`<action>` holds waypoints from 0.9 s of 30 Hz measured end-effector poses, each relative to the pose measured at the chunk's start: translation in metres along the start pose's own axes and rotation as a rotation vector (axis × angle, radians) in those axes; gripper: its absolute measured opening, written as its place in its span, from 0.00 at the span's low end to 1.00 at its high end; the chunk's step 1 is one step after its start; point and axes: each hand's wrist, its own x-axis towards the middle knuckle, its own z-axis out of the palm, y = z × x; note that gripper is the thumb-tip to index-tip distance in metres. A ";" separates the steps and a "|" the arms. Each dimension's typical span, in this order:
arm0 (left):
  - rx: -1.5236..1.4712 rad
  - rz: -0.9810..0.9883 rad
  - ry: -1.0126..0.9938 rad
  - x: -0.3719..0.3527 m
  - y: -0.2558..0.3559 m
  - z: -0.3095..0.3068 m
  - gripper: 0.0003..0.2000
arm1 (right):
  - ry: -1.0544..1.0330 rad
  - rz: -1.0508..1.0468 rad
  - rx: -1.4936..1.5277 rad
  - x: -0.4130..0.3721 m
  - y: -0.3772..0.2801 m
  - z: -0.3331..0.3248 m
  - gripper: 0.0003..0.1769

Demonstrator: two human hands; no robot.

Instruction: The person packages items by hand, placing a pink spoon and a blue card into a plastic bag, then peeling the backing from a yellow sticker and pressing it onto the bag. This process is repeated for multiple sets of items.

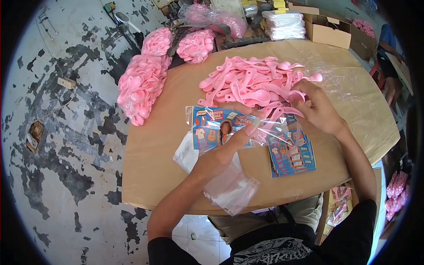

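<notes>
My left hand (236,132) is closed on a clear plastic bag (282,132) with a blue printed card (205,128) in it. The bag's right part stretches over toward my right hand (316,108), whose fingers are closed on a pink spoon (297,94) at the edge of the spoon pile (251,79). More pink spoons lie just behind the bag, between my hands. A stack of blue cards (293,154) sits below my right hand. Empty clear bags (232,187) lie under and in front of my left forearm.
Brown paper covers the table (150,168). Bundles of wrapped pink spoons (143,84) stand at its left edge. At the back are white packs (284,25) and a cardboard box (329,33). A person (388,57) is at the far right. An open box (339,203) is beside my right arm.
</notes>
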 end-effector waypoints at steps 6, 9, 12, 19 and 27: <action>-0.036 0.030 -0.012 0.000 0.005 0.005 0.14 | 0.255 -0.182 0.369 -0.002 -0.005 0.006 0.06; -0.031 0.006 0.012 0.000 0.004 0.005 0.13 | 0.053 0.040 0.551 -0.010 -0.004 0.000 0.06; -0.003 -0.012 0.031 0.001 0.004 0.003 0.14 | -0.052 0.167 0.657 -0.007 -0.018 -0.001 0.07; -0.199 0.029 0.172 0.006 -0.001 0.002 0.14 | 0.110 0.047 0.636 -0.006 -0.023 0.001 0.11; -0.226 -0.046 0.217 0.007 -0.003 -0.002 0.15 | -0.101 -0.034 0.563 -0.017 -0.035 0.000 0.09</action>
